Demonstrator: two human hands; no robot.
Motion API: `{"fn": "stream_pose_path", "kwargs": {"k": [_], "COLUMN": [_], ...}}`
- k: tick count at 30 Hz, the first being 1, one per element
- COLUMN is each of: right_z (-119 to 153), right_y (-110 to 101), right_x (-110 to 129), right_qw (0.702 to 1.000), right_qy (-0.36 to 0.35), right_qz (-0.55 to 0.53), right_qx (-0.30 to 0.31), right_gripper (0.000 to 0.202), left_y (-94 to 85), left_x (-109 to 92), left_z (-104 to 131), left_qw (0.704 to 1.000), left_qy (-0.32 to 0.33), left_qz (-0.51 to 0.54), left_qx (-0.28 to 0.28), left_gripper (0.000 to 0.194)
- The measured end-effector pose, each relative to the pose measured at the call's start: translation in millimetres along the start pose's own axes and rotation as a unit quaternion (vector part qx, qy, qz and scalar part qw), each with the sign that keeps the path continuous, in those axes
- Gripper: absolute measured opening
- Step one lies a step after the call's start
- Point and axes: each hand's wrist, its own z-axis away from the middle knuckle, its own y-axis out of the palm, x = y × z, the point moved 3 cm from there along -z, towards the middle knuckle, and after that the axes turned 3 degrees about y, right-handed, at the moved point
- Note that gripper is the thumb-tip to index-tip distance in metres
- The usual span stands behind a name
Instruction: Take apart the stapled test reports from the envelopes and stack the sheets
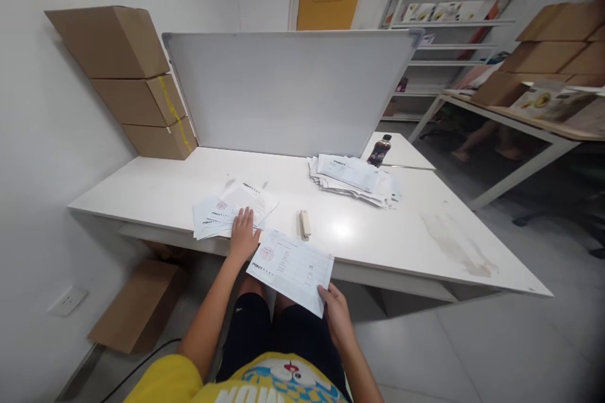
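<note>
My right hand (pixel 336 308) grips the lower right corner of a printed paper form (pixel 295 267) with a red round stamp, and this sheet juts over the table's front edge. Fingers stretched out, my left hand (pixel 244 233) lies flat on a loose spread of similar papers (pixel 212 211) at the left. Between that spread and the right side of the table lies a small cream-coloured stapler (pixel 305 225), touched by neither hand. Farther back on the right sits a thick, uneven pile of the same forms (pixel 352 176).
A dark soda bottle (pixel 379 150) stands behind the pile. A whiteboard (pixel 293 91) rises along the back of the white table (pixel 392 233). Stacked cardboard boxes (pixel 155 101) fill the left corner, and another box (pixel 139 305) rests on the floor. Someone's legs (pixel 486 138) show under the right-hand table.
</note>
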Motion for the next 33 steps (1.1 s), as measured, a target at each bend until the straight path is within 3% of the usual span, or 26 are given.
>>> {"fn": "stream_pose_path", "kwargs": {"k": [3,7,11,16,20,24,29,33], "right_z": [5.1,5.6,1.2,-5.1,-10.1,-14.1,-14.1,-13.3], "right_y": [-9.1,-14.2,-12.2,0.7,25.7,50.3,53.0,44.1], "right_x": [3.6,11.5,18.8,17.2,12.5,12.6,8.5,6.4], "right_qw": [1.000,1.000,0.999,0.999,0.999,0.995,0.989,0.994], "right_qy": [-0.009,-0.021,-0.034,-0.035,-0.003,-0.012,0.013,0.007], "right_qz": [0.004,0.009,0.013,0.006,-0.025,-0.059,-0.082,-0.041], "right_qx": [-0.002,-0.002,-0.008,0.003,0.028,0.078,0.121,0.099], "right_gripper": [0.040,0.039,0.039,0.044,0.048,0.048,0.059,0.051], "left_y": [12.5,9.2,-7.5,-44.8,-59.0,-54.4,-49.7,-50.5], "left_x": [12.4,8.0,-1.9,-28.5,-71.7,-105.6,-114.3,-112.7], "left_z": [-6.3,-2.4,5.1,27.8,54.1,77.6,87.0,86.6], "left_qw": [0.999,0.999,0.998,0.984,0.968,0.954,0.952,0.950], "left_qy": [-0.012,0.027,0.049,0.107,0.213,0.264,0.266,0.273], "left_qz": [-0.030,-0.018,-0.004,0.047,0.103,0.135,0.143,0.147], "left_qx": [-0.011,-0.036,-0.044,-0.135,-0.084,-0.051,-0.043,-0.027], "left_gripper": [0.042,0.026,0.026,0.018,0.019,0.021,0.021,0.022]}}
